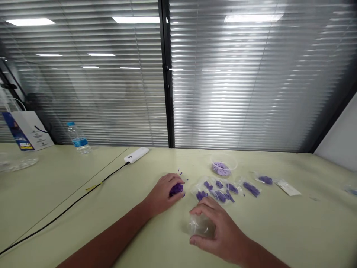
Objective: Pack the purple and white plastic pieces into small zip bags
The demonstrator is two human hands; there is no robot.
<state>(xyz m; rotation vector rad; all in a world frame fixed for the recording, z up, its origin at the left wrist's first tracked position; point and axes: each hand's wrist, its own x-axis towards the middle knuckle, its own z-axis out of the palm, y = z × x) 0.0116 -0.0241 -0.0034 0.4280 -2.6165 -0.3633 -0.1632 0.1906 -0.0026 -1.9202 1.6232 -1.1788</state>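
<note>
- My left hand [163, 194] was curled and pressed together around a clump of small purple pieces [176, 190], and this clump touched the worktop [281, 230].
- A few loose purple bits [180, 173] lay just beyond my left fingers.
- My right hand [220, 231] was half open, with the fingers spread and curved over a clear plastic bag [200, 225], and the thumb was at its near edge.
- Small clear bags [214, 190] with purple pieces lay between my hands and the far edge of the worktop.
- Just behind them stood a clear cup [223, 165] with pale purple pieces.
- On the right lay a small white card [287, 188]. Its writing was too small for me to read.
- At the far left stood a paper bag [28, 130] with a blue printed label, which I could not read, and a water bottle [78, 138] with a blue label.
- A white power bank [136, 154] lay there, with a black cable [67, 208] joined to it.
</note>
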